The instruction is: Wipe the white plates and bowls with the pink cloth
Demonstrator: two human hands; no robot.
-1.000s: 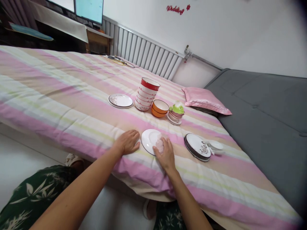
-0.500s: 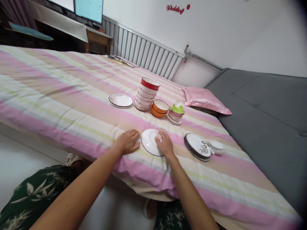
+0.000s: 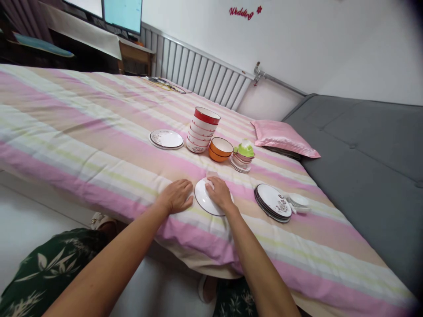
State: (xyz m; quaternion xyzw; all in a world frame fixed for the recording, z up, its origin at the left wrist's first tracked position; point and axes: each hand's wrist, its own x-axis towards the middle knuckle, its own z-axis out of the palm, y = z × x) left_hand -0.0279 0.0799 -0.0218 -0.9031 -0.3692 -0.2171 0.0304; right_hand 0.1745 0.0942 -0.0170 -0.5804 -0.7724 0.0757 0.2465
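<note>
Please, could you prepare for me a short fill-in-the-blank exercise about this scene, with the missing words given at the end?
1. The left hand rests on a bedspread patterned with ____.
2. The right hand holds a pale tissue-like sheet over a dark-rimmed plate whose main colour is ____.
3. Beside the tall bowl stack, two nested bowls are ____ outside.
4. Red lettering on the wall reads "____".

Missing words: stripes; white; orange; Wedding.

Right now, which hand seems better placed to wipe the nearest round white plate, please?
Probably the right hand: over the round white plate, a pale cloth at its fingers; the left hand lies alongside.
</note>
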